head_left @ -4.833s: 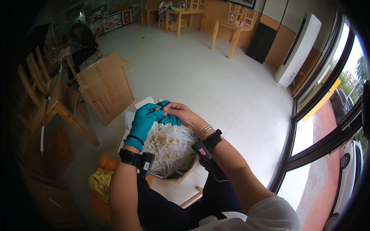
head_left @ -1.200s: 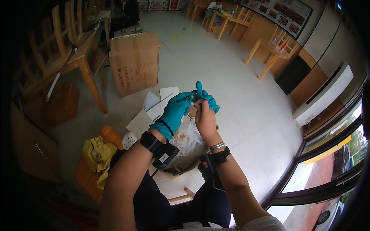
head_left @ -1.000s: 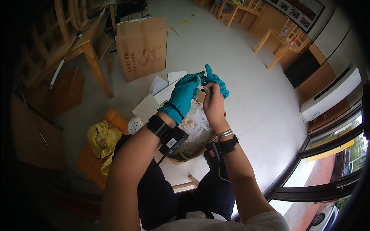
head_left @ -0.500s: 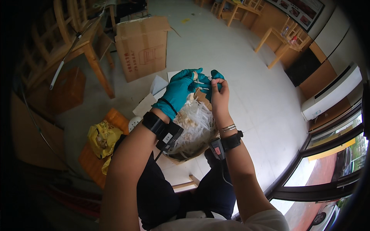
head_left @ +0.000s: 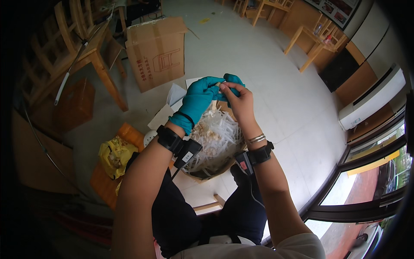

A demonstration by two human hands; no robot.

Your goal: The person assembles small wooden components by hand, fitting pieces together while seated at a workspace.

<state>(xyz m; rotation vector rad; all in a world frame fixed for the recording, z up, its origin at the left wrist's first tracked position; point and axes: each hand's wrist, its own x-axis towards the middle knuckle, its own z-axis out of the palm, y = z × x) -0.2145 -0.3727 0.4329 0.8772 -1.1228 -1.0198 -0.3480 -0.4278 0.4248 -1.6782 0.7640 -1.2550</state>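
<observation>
My left hand (head_left: 199,97), in a teal rubber glove, is closed around a small pale piece (head_left: 218,84), which looks like a garlic clove but is mostly covered by fingers. My bare right hand (head_left: 241,102) meets it there, thumb and fingertips pinching at the same piece. Both hands are above the far side of an open box of scraps (head_left: 211,142). White, see-through strips and pale tan flakes fill that box, which stands between my knees.
A yellow plastic bag (head_left: 115,156) sits on an orange crate (head_left: 100,183) to my left. Ahead stands a tall cardboard box (head_left: 157,58), beside a wooden table (head_left: 97,60) with stacked chairs. A white air conditioner (head_left: 373,97) and windows line the right side.
My right hand has moved left and closed in on the piece in the glove. The gloved fingers, spread before, have curled together around it.
</observation>
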